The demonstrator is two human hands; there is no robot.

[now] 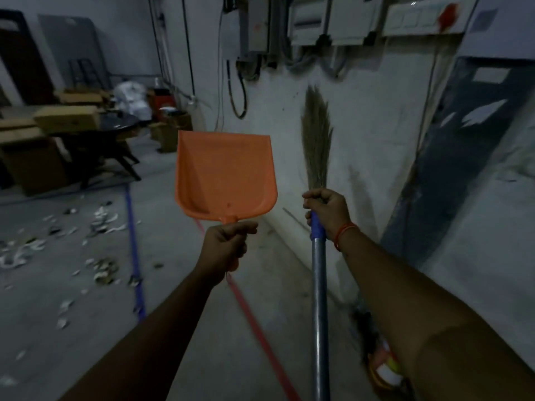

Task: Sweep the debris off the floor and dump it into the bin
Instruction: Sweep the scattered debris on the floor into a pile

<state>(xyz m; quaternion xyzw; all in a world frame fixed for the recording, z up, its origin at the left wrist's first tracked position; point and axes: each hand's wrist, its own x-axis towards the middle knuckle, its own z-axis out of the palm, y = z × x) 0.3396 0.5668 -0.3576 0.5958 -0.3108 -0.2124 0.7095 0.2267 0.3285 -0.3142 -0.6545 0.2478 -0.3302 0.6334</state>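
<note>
While held up: dustpan [225, 175], by left hand [224, 248], fingers curled round its handle
Right hand [328, 211]: fingers wrapped round broom [318, 256]
Debris [58, 244]: floor [202, 328], left side

Orange plastic dustpan [225, 175]; straw-tan grass broom [316, 134] on a blue-collared silver handle; pale debris scraps [101, 221] far left on grey floor [202, 328].

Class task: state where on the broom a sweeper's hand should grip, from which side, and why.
Grip the broom on its blue collar just below the bristles, where the right hand wraps it from the right. The round shaft suits curled fingers, and closeness to the bristles probably aids control.
</note>
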